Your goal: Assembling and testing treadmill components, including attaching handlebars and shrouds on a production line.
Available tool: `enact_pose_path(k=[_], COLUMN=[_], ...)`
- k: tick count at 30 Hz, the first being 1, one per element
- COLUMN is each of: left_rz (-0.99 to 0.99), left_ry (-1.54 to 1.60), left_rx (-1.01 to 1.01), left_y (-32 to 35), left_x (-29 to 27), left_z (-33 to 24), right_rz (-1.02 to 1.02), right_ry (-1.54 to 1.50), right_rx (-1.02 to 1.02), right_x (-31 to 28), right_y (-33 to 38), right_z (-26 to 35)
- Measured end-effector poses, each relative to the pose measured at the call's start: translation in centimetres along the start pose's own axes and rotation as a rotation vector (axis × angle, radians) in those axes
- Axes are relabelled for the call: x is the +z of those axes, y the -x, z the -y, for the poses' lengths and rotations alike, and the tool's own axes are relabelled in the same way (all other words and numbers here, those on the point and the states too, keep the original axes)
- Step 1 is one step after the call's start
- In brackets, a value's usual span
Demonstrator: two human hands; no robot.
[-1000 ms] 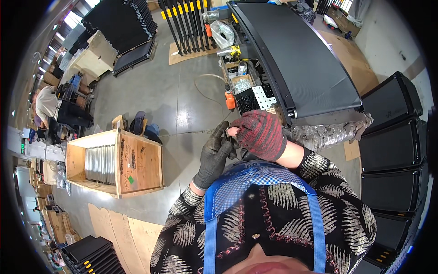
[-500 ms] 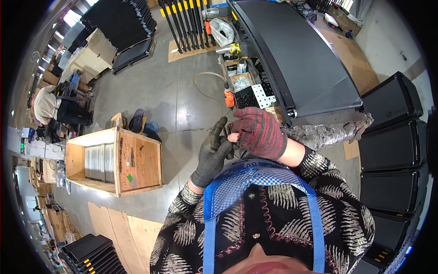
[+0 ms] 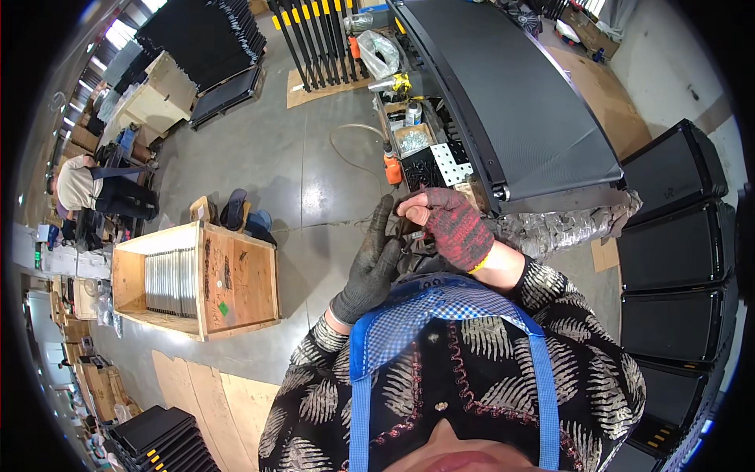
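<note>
My left hand (image 3: 370, 267), in a dark grey glove, is raised in front of my apron with its fingers stretched upward and the thumb apart. Close beside it is my right hand (image 3: 458, 234), in a red and black knitted glove that leaves the thumb and a fingertip bare. Those bare tips are pinched together near the left fingers. Something small and dark shows between the two hands, too small to name. Beyond them lie an orange-handled power tool (image 3: 392, 168), a white perforated plate (image 3: 450, 164) and an open box of small metal fasteners (image 3: 414, 141).
A long black belt deck (image 3: 519, 94) lies at the far right. Black panels (image 3: 668, 252) line the right side. An open wooden crate (image 3: 240, 275) stands on the left. Black posts with yellow bands (image 3: 318, 47) stand at the back. Another person (image 3: 82, 185) is at far left.
My right hand has turned and lowered slightly, showing its bare thumb and fingertip pinched together. The left hand stays nearly in place, its fingers upright. The other person has shifted an arm.
</note>
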State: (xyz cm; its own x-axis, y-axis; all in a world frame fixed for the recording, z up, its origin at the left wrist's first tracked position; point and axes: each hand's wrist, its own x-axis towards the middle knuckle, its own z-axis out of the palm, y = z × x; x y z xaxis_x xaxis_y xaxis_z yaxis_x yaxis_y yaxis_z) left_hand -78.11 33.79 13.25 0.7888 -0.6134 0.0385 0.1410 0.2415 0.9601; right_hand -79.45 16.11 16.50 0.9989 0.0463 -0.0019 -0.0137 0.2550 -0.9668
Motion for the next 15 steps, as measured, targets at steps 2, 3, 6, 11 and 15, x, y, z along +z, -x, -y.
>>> enact_pose_path(k=[2, 3, 6, 11, 15], left_rz=[0.021, 0.031, 0.018, 0.061, 0.061], left_ry=[-0.062, -0.093, 0.016, -0.053, -0.041], left_rx=[0.002, 0.003, -0.078, -0.047, -0.055], left_y=[-0.4, -0.6, -0.3, -0.5, -0.3], left_x=[-0.2, -0.3, 0.2, -0.5, -0.5], left_z=[0.2, 0.1, -0.9, -0.1, 0.1], right_rz=[-0.003, -0.002, 0.02, 0.018, 0.028], right_ry=[-0.099, -0.199, -0.327, -0.368, -0.367], right_rx=[0.054, 0.107, 0.188, 0.203, 0.263], right_x=[0.0, 0.0, -0.2, -0.2, -0.4], right_y=[0.0, 0.0, 0.0, -0.1, -0.1], right_z=[-0.6, -0.9, -1.1, -1.6, -1.0])
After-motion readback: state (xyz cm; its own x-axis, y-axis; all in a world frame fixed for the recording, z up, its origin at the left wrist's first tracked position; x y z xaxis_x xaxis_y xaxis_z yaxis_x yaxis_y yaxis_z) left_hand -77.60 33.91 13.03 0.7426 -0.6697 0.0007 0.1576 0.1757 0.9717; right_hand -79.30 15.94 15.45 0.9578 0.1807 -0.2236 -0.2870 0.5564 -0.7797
